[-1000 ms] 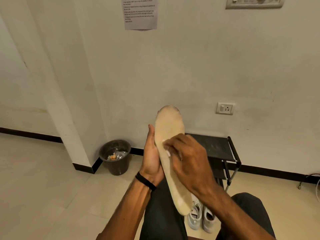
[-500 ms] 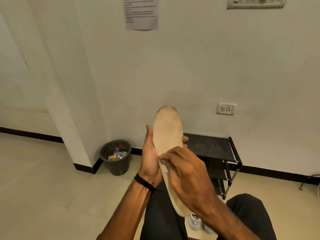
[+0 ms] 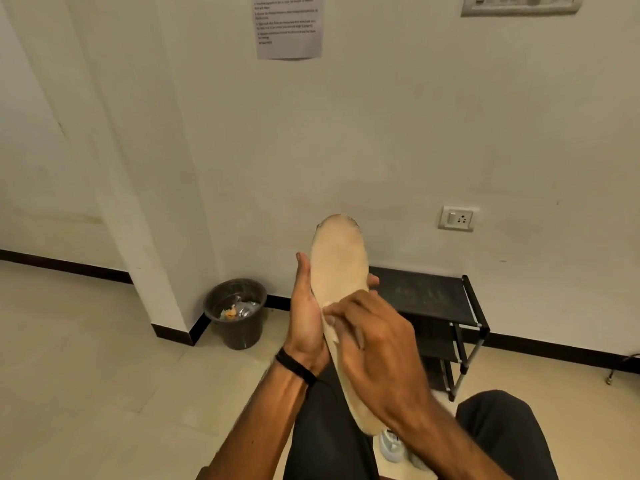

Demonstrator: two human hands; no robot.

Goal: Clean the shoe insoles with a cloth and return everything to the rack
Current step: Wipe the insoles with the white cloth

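A long beige insole (image 3: 341, 261) stands nearly upright in front of me, toe end up, its tip darkened with dirt. My left hand (image 3: 306, 317) grips it from the left side and behind, fingertips showing past its right edge. My right hand (image 3: 374, 344) lies over the insole's middle, fingers closed on a small pale cloth (image 3: 330, 332) pressed against the surface; most of the cloth is hidden under the fingers. The black shoe rack (image 3: 433, 299) stands against the wall behind my hands. White shoes (image 3: 393, 446) sit on the floor below, partly hidden by my right arm.
A dark bin (image 3: 237, 315) with rubbish stands by the wall corner at left. My knees in dark trousers (image 3: 502, 438) fill the bottom of the view. A wall socket (image 3: 458, 218) is above the rack, a paper notice (image 3: 289, 26) higher up. Pale tiled floor spreads to the left.
My right hand with the cloth slid down the insole, then came back up slightly. The insole and my left hand stayed almost still.
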